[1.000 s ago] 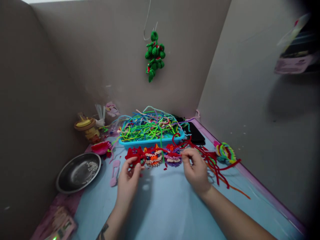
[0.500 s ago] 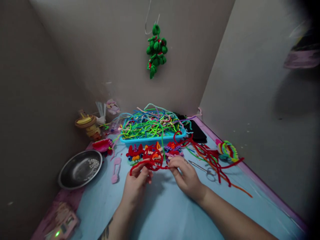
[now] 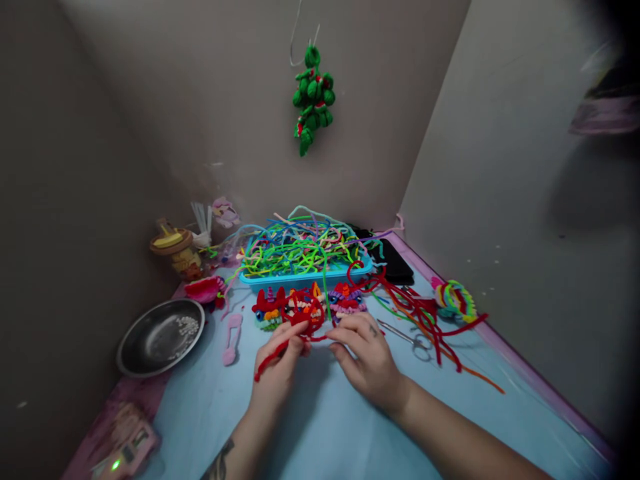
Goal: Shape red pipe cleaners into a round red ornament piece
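Red pipe cleaner (image 3: 306, 323), bent into loops, sits between my hands over the table. My left hand (image 3: 280, 353) is closed on it, with one fuzzy end lying across the hand toward the wrist. A short strand runs rightward to the fingertips of my right hand (image 3: 367, 357), which pinch its end. Just behind are several finished-looking figures of coloured pipe cleaner: one with a purple horn (image 3: 270, 308), and one with purple at its base (image 3: 347, 300). The middle one is partly hidden by the red loops.
A blue tray (image 3: 305, 277) overflows with coloured pipe cleaners. Loose red strands (image 3: 415, 312) and scissors (image 3: 413, 341) lie right, near a black case (image 3: 393, 261). At left are a metal bowl (image 3: 150, 343) with white bits, a pink clip (image 3: 233, 340) and a pink device (image 3: 131, 443).
My left hand has turned slightly, and the red end now lies lower across it. The right fingertips have shifted a little left along the strand.
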